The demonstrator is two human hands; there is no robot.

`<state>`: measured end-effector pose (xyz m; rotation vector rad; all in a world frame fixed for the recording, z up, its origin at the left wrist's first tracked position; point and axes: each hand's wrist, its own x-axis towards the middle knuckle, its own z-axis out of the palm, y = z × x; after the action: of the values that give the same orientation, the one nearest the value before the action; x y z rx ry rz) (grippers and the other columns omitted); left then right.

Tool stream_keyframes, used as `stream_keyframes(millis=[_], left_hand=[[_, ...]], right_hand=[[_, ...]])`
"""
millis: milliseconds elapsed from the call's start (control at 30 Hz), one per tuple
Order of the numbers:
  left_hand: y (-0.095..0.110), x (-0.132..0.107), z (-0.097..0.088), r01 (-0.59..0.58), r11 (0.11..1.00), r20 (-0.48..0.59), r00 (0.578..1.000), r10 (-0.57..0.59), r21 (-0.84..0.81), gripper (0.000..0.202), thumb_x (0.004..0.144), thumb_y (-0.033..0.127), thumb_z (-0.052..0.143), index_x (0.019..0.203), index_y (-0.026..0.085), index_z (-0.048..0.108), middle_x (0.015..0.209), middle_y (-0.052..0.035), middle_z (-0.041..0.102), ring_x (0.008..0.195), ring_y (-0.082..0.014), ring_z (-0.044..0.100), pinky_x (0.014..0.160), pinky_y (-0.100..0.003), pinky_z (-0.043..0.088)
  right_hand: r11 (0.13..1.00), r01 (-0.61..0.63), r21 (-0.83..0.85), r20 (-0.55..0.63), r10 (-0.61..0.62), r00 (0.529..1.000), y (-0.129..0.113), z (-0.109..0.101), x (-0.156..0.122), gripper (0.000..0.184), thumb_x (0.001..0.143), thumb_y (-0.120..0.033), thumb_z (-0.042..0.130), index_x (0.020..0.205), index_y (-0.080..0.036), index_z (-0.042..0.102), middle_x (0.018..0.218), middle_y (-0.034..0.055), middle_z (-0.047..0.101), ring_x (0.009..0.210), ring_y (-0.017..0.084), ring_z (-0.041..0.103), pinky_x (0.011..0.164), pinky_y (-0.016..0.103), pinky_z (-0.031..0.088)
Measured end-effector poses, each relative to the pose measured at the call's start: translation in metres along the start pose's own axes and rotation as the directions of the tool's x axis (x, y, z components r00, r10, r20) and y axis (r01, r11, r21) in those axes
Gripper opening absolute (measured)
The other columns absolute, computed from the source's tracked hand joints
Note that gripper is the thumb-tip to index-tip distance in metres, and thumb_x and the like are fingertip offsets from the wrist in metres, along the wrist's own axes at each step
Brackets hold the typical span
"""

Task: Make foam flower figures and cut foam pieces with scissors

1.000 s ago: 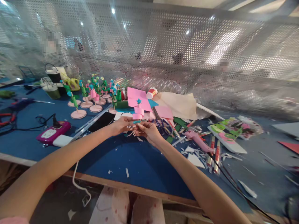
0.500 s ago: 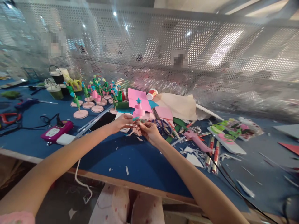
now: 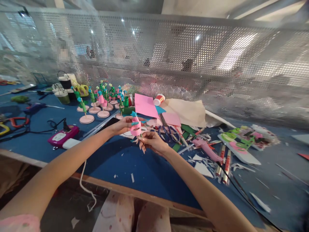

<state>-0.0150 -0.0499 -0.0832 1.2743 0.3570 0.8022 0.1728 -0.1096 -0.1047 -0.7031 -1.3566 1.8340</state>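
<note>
A pink curled-paper piece (image 3: 135, 129) with a blue star (image 3: 133, 114) on top is held upright between both hands over the table. My left hand (image 3: 122, 125) closes on its upper part, with blue-green nails showing against the pink paper. Lower down, my right hand (image 3: 154, 142) pinches its bottom end; what exactly lies between those fingertips is hidden. Behind and to the left stand several similar paper pieces on round pink bases (image 3: 87, 119), most of them green and some pink, with blue or pale tops. Blue-handled scissors (image 3: 169, 133) lie just beyond my right hand.
A pink glue gun (image 3: 207, 149) lies at right, its black cord trailing forward. Beside it are paper scraps (image 3: 202, 169) and red-and-white sticks (image 3: 227, 167). A purple power block (image 3: 64, 135) sits at left. Pink sheets (image 3: 146, 105) lie before a perforated metal screen (image 3: 169, 48).
The pink paper piece has shifted left and lower, and more of it shows. My left hand has moved up along it while my right hand has dropped slightly at its bottom end.
</note>
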Motion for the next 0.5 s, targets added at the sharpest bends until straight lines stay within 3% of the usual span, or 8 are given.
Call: stream_keyframes(millis=[100, 200, 400, 500], left_hand=[[-0.001, 0.001, 0.001, -0.042, 0.999, -0.089, 0.995, 0.04, -0.018, 0.039, 0.051, 0.032, 0.09, 0.084, 0.016, 0.074, 0.081, -0.0051, 0.075, 0.08, -0.0158, 0.069, 0.08, -0.028, 0.052], [-0.002, 0.003, 0.006, -0.073, 0.997, -0.159, 0.985, 0.067, -0.036, 0.034, 0.049, 0.027, 0.09, 0.077, 0.016, 0.074, 0.079, -0.0033, 0.074, 0.073, -0.0129, 0.068, 0.074, -0.026, 0.053], [-0.004, 0.004, 0.017, -0.101, 0.994, -0.224, 0.971, 0.088, -0.046, 0.035, 0.05, 0.028, 0.09, 0.077, 0.014, 0.073, 0.078, -0.0038, 0.075, 0.075, -0.0149, 0.07, 0.074, -0.027, 0.053], [-0.006, 0.003, 0.023, -0.114, 0.993, -0.265, 0.959, 0.1, -0.038, 0.036, 0.048, 0.027, 0.091, 0.076, 0.014, 0.072, 0.076, -0.0021, 0.075, 0.073, -0.014, 0.07, 0.073, -0.025, 0.054]], right_hand=[[1.0, -0.004, -0.014, -0.058, 0.003, 0.998, 0.0, -0.002, 0.0, 0.04, 0.054, -0.041, 0.088, 0.068, -0.015, 0.061, 0.054, -0.0004, 0.067, 0.044, 0.011, 0.062, 0.042, 0.02, 0.051], [0.998, 0.006, -0.063, -0.089, -0.011, 0.996, -0.001, -0.003, 0.0, 0.041, 0.052, -0.042, 0.088, 0.071, -0.015, 0.064, 0.054, -0.0001, 0.068, 0.045, 0.011, 0.062, 0.042, 0.02, 0.052], [0.994, 0.013, -0.106, -0.195, -0.033, 0.98, -0.002, -0.003, 0.001, 0.045, 0.046, -0.044, 0.089, 0.056, -0.015, 0.056, 0.053, -0.0005, 0.067, 0.042, 0.009, 0.06, 0.043, 0.02, 0.052], [0.986, -0.003, -0.167, -0.212, -0.033, 0.977, -0.001, -0.001, 0.002, 0.043, 0.046, -0.044, 0.088, 0.058, -0.015, 0.058, 0.057, 0.0004, 0.069, 0.044, 0.009, 0.061, 0.045, 0.02, 0.052]])
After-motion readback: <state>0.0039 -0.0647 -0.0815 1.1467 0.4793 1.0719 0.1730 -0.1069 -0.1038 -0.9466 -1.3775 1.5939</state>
